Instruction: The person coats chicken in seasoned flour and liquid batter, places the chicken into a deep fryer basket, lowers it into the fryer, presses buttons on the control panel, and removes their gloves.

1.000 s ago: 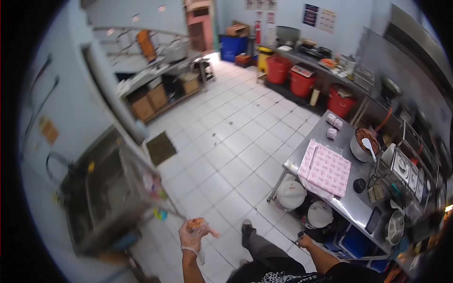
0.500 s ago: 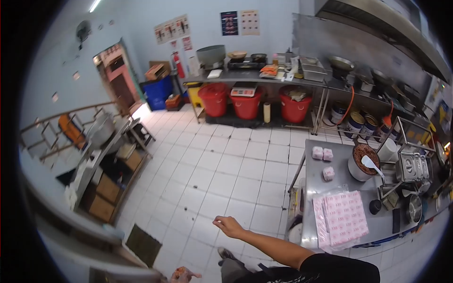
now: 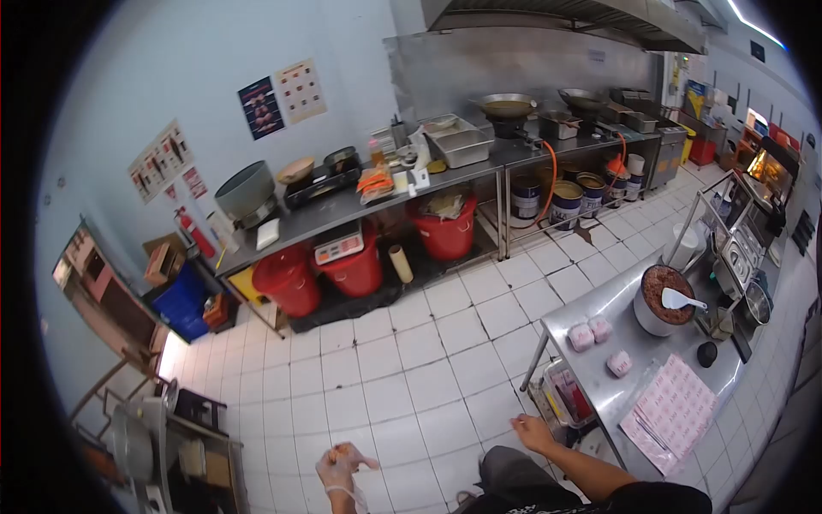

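At the bottom centre-left, my left hand (image 3: 336, 473), in a clear plastic glove, is closed round a small orange-brown piece of food (image 3: 344, 451) that is partly hidden by the fingers. My right hand (image 3: 533, 433) is bare and hangs over the floor, left of the steel table (image 3: 561, 330); its fingers are curled, and whether they hold anything is too small to tell. On that table lie several small wrapped packets (image 3: 581, 337), pink printed paper sheets (image 3: 676, 404) and a pot of brown food (image 3: 655, 321) with a white scoop (image 3: 676, 299).
A long steel counter (image 3: 342, 220) along the wall carries pans and trays. Red bins (image 3: 354, 272) stand under it. Oil tins (image 3: 566, 206) are under the stove side. A shelf (image 3: 201, 437) is at the lower left, and white floor tiles (image 3: 411, 377) lie between.
The view has swung right, from the sink side towards the counter and stoves. My left hand has come back into fuller view with the food. My right hand now hangs nearer the steel table.
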The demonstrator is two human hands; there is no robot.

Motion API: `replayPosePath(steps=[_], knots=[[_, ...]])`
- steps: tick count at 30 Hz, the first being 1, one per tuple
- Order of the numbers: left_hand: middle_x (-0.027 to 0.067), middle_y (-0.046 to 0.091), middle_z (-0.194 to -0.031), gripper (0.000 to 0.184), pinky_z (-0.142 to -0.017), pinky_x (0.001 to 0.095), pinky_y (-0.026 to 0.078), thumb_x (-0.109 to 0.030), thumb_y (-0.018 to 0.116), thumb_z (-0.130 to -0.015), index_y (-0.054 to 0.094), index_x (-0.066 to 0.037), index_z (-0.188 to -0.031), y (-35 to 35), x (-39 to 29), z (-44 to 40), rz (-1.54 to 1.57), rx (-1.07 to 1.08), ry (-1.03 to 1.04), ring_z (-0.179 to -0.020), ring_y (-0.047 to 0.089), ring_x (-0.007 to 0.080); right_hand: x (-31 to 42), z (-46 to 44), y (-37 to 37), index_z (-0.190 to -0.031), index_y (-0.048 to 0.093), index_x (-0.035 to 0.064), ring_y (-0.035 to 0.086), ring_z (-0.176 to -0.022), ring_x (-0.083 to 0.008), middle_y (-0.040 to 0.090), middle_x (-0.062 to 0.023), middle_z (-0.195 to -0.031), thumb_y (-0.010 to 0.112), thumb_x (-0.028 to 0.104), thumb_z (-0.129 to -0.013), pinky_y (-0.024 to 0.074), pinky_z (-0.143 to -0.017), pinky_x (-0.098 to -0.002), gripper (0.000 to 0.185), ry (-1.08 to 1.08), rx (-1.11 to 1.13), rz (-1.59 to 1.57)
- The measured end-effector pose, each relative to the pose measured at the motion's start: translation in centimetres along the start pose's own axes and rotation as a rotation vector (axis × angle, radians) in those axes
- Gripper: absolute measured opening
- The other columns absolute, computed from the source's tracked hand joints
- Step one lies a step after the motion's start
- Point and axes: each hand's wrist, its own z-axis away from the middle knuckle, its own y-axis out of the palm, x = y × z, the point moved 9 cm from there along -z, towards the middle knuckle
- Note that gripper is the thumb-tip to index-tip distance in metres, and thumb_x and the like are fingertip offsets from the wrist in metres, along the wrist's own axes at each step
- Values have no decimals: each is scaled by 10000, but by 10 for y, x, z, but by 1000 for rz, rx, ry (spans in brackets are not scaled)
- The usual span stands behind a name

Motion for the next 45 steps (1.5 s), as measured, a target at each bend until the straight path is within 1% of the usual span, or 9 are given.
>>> replayPosePath(steps=[4, 17, 19, 20, 25, 32, 34, 37, 45], knots=[[97, 665, -929, 243, -653, 295, 520, 51, 721, -792, 596, 34, -1000, 160, -90, -116, -82, 104, 183, -760, 598, 141, -47, -93, 7, -1017, 724, 72, 705, -842, -384, 733, -169, -851, 611, 421, -971, 544, -766, -475, 369, 143, -55, 24], [81, 686, -827, 130, -680, 311, 545, -18, 746, -838, 663, 41, -919, 502, 23, -415, -426, 509, 75, -768, 641, 144, 102, -487, -116, -1148, 639, 83, 702, -921, -370, 744, -142, -928, 597, 368, -974, 542, -813, -499, 336, -76, 8, -31], [68, 741, -931, 156, -796, 334, 582, -74, 742, -857, 735, 30, -973, 578, -25, -407, -1077, 561, 284, -890, 685, 166, 78, -544, -160, -1147, 639, 83, 704, -910, -366, 742, -136, -906, 609, 354, -971, 545, -799, -497, 325, -19, -77, -65], [90, 738, -923, 129, -707, 357, 590, -4, 720, -839, 729, 43, -959, 604, 9, -440, -536, 612, 52, -833, 695, 182, 58, -574, -176, -1152, 640, 84, 704, -920, -370, 741, -140, -911, 610, 358, -970, 547, -805, -499, 331, 18, -101, -54], [100, 705, -877, 151, -621, 356, 569, -37, 735, -863, 694, 49, -981, 836, 51, -528, -604, 832, 238, -740, 676, 193, -71, -654, -236, -1175, 625, 63, 690, -973, -422, 732, -199, -1027, 602, 388, -952, 535, -843, -533, 395, 235, -147, 118], [81, 717, -944, 387, -756, 280, 559, -161, 846, -834, 705, 52, -1125, 1255, 16, -398, -531, 1429, 509, -811, 677, 144, -241, -604, -328, -1113, 714, 87, 703, -987, -410, 754, -188, -963, 690, 434, -881, 547, -892, -482, 418, 793, -462, -266], [67, 730, -982, 385, -788, 283, 549, -211, 849, -839, 718, 40, -1101, 1344, -6, -310, -365, 1602, 25, -860, 669, 128, -287, -585, -345, -1089, 730, 84, 712, -983, -402, 757, -186, -951, 708, 441, -858, 551, -894, -475, 426, 924, -583, -299], [54, 737, -973, 369, -790, 277, 544, -217, 844, -844, 727, 36, -1086, 1471, 21, -231, -324, 1806, 35, -864, 654, 101, -354, -580, -377, -1093, 731, 75, 711, -990, -403, 754, -197, -967, 720, 457, -836, 553, -898, -472, 460, 1103, -610, -276], [56, 703, -1084, 338, -901, 279, 543, -75, 814, -872, 668, 41, -1154, 1704, 74, -124, -611, 1870, 90, -1000, 641, 116, -511, -720, -641, -1076, 710, 40, 712, -953, -397, 745, -209, -943, 688, 492, -893, 555, -845, -473, 488, 919, -552, -167]])
